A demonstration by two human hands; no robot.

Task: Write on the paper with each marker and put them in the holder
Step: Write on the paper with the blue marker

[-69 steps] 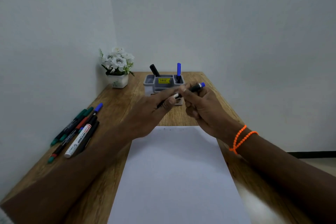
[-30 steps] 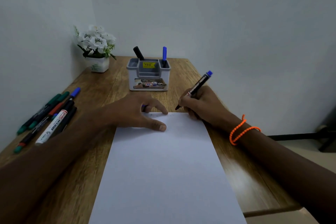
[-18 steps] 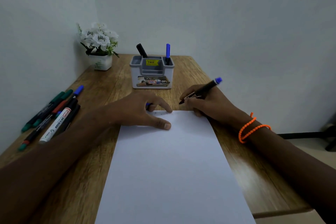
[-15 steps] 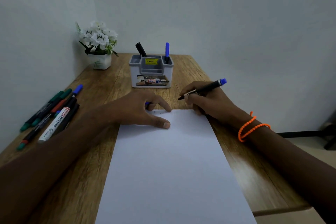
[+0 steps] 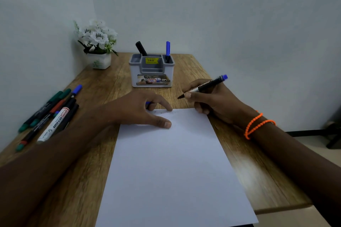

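Head view showed the right hand (image 5: 212, 97) at about two o'clock from the sheet's centre, fingers curled round a black marker with a blue end (image 5: 204, 85), its uncapped tip pointing toward nine o'clock and hanging just above the wooden table (image 5: 245, 167), beyond the sheet's far edge. The white paper (image 5: 171, 171) lay lengthwise in the middle of the table. The left hand (image 5: 140, 110) rested on the paper's far edge, thumb and forefinger spread flat, the other fingers folded over a small blue cap (image 5: 148, 103). At twelve o'clock stood the grey holder (image 5: 152, 79), with a black marker (image 5: 141, 48) and a blue marker (image 5: 167, 49) upright in it. A bunch of loose markers (image 5: 49, 112) lay at nine o'clock, well apart from the paper. A pot of white flowers (image 5: 97, 46) stood at eleven o'clock. Orange bead bracelets (image 5: 256, 125) circled the right wrist.
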